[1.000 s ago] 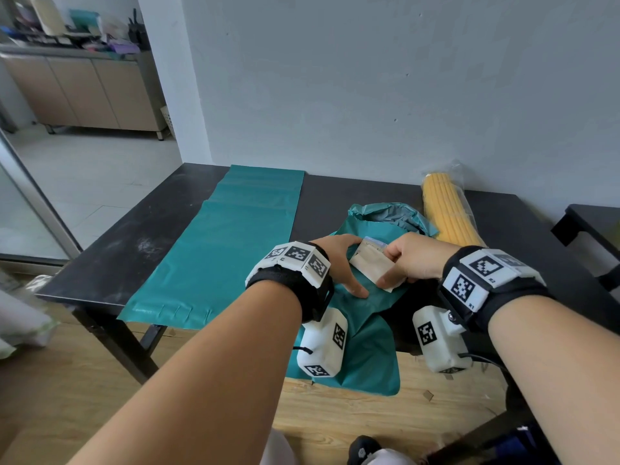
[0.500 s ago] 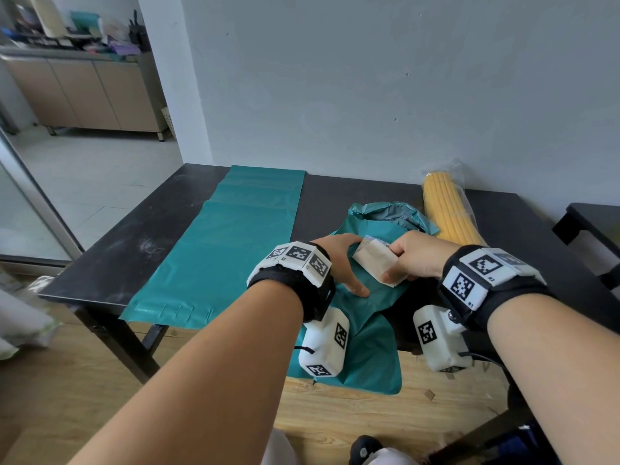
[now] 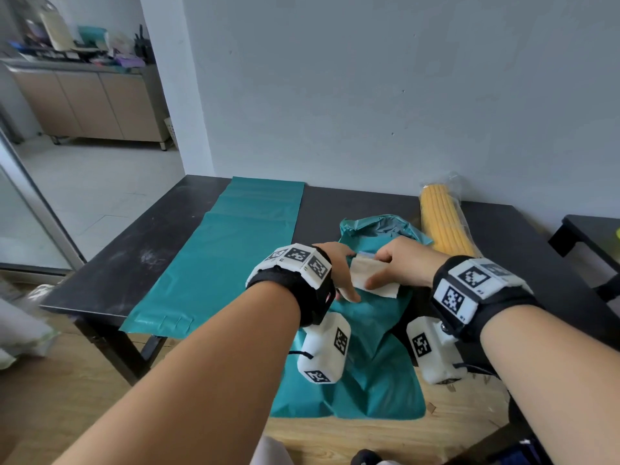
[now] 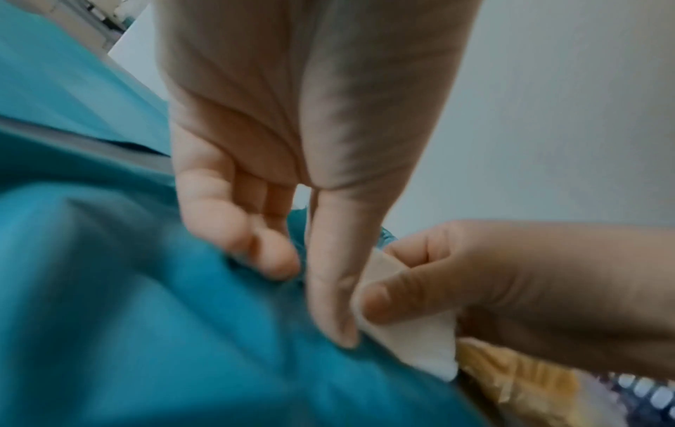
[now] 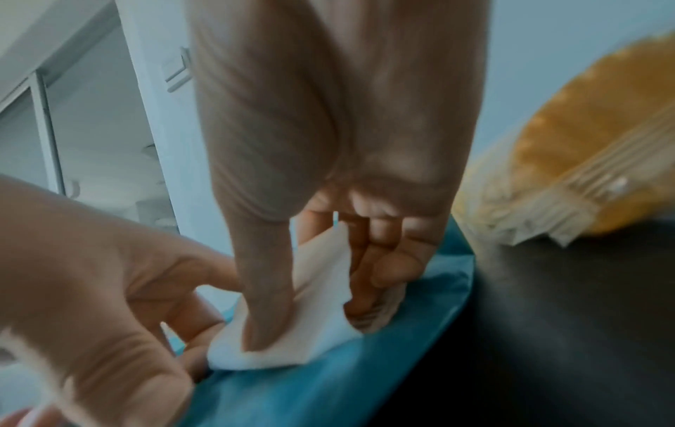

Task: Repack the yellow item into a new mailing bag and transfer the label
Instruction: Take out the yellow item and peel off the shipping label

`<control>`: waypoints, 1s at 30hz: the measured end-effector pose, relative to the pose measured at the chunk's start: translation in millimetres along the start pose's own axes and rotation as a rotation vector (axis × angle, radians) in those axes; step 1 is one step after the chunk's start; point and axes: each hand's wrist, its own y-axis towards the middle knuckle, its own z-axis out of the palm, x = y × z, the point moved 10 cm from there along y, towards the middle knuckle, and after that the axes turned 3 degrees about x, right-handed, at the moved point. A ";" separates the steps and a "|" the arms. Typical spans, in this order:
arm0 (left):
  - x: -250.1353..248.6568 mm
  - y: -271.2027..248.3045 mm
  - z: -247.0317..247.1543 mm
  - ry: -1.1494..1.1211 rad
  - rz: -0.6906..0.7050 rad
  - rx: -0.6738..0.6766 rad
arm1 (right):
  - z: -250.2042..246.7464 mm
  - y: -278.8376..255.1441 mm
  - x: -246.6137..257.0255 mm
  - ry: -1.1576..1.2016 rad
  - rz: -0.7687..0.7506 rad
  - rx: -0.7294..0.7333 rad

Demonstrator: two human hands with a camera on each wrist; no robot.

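Right hand (image 3: pixel 404 263) has the label (image 3: pixel 372 278) pinched, thumb on the pale underside and fingers curled over the top, near edge lifted off the old teal mailing bag (image 3: pixel 365 327); far edge hidden under the fingers, can't tell if it's stuck down there. Right wrist view confirms: thumb (image 5: pixel 266 289) flat on the white label (image 5: pixel 321 289), fingers folded behind it, teal bag (image 5: pixel 328 390) directly below. Left hand (image 3: pixel 339 270) is at 9 o'clock of the label, fingers extended and pressing the old bag down, holding nothing. Left wrist view: left thumb (image 4: pixel 332 289) straight down on the teal bag (image 4: pixel 146 317), touching the label corner (image 4: pixel 412 341); fingertips (image 4: pixel 270 254) rest on the bag too, blurred. Old bag is crumpled, mouth open at 12 o'clock, near end hanging over the table (image 3: pixel 134 263) edge at 6. Yellow item (image 3: pixel 443 226), ribbed roll in clear wrap, lies at 1 o'clock from the hands, just beside the old bag, far end by the wall (image 3: pixel 369 95). New mailing bag (image 3: pixel 235 256) lies flat at 10 o'clock, running from the wall to the near edge, well apart from the yellow item.
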 end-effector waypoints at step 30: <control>2.9 8.0 5.6 -0.011 0.063 -0.085 | 3.8 16.4 -13.2 0.037 0.017 0.028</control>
